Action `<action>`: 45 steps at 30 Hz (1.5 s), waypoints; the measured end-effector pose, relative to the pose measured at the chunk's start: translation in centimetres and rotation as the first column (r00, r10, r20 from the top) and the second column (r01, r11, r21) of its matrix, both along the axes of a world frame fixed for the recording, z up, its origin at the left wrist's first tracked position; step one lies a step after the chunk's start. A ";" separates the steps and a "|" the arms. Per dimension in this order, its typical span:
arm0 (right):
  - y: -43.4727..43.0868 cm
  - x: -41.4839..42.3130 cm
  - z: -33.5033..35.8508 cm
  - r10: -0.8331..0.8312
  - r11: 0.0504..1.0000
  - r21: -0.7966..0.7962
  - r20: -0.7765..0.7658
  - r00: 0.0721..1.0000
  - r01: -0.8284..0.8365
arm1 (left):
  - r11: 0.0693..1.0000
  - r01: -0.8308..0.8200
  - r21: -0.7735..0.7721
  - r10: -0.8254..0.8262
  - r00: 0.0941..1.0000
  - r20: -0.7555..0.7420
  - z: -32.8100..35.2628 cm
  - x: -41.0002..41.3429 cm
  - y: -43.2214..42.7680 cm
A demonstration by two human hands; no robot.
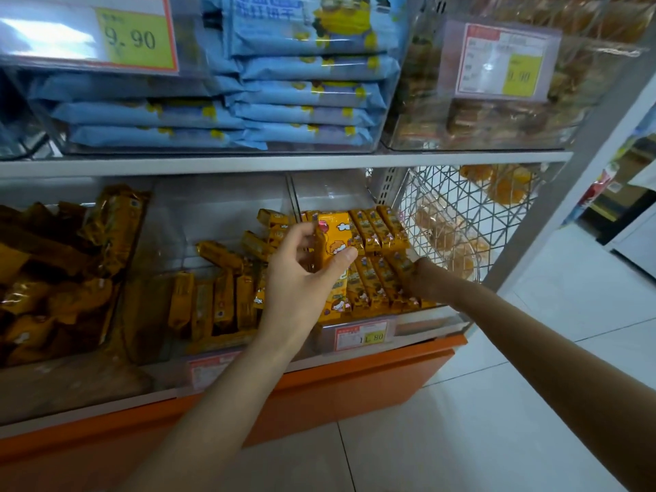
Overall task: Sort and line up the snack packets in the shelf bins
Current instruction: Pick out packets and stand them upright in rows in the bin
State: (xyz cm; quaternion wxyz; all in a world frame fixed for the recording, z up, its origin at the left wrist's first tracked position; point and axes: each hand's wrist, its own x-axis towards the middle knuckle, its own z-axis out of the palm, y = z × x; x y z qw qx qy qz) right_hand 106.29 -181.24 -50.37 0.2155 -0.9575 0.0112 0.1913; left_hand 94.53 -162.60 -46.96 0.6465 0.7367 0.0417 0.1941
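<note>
left hand (301, 282) has thumb and fingers clamped on a yellow snack packet (333, 239) at its 1 o'clock over the clear bin (429, 321), probably to slot it beside the lined-up packets (378, 229) that the right hand (417, 278) braces at 3 o'clock, fingers too buried to tell.

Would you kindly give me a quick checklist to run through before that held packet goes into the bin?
1. Hold on the yellow packet: left hand pinches it between thumb and fingers, ok.
2. Packet matches the right bin: same yellow wrapper, ok.
3. back row lined up: ok.
4. Free slot for it: hidden behind hand and packet, cannot tell.
5. Hold of the right hand: fingers buried in the front row, cannot tell.
6. middle bin tidy: loose packets lie askew, not ok.
</note>
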 end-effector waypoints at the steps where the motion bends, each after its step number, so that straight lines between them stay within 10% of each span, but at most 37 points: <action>1: 0.1 -0.3 0.2 0.023 1.000 -0.017 -0.039 0.999 -0.023 | 1.000 -0.002 0.006 0.002 1.000 0.001 -0.1 -0.1 0.1; 11: -1.1 -0.3 -0.5 0.071 0.985 -0.164 0.132 0.989 -0.049 | 0.996 -0.025 -0.085 0.024 1.000 -0.009 -0.4 -0.3 0.5; 16: 2.1 -5.1 1.8 0.102 0.939 0.210 0.584 0.806 -0.271 | 0.994 -0.025 -0.107 0.025 1.000 0.003 -0.5 -0.3 0.3; 22: 4.7 -10.7 5.0 0.315 0.741 0.481 0.368 0.875 -0.469 | 0.972 -0.122 -0.201 0.119 0.992 -0.029 -0.5 -0.4 0.3; 27: 4.4 -10.5 4.2 0.194 0.639 0.707 0.232 0.953 -0.302 | 0.939 -0.064 -0.339 0.040 0.996 -0.077 0.2 -0.5 0.6; 34: 3.0 -11.7 3.2 0.259 0.780 0.273 0.679 0.688 -0.563 | 0.943 -0.044 -0.330 0.021 0.997 -0.072 0.0 -0.2 0.2; 38: 0.9 -10.3 4.2 0.117 0.872 0.253 0.722 0.682 -0.418 | 0.985 -0.046 0.168 0.041 0.999 0.033 -1.4 0.3 1.5; 41: -1.3 -7.7 4.7 0.091 0.956 0.121 0.743 0.663 -0.267 | 0.776 -0.011 0.630 -0.060 0.994 0.092 -3.0 0.2 3.0; 45: -3.6 -3.8 3.4 0.208 0.978 -0.151 0.680 0.703 -0.143 | 0.543 0.001 0.840 -0.166 0.980 0.106 -4.4 0.3 4.4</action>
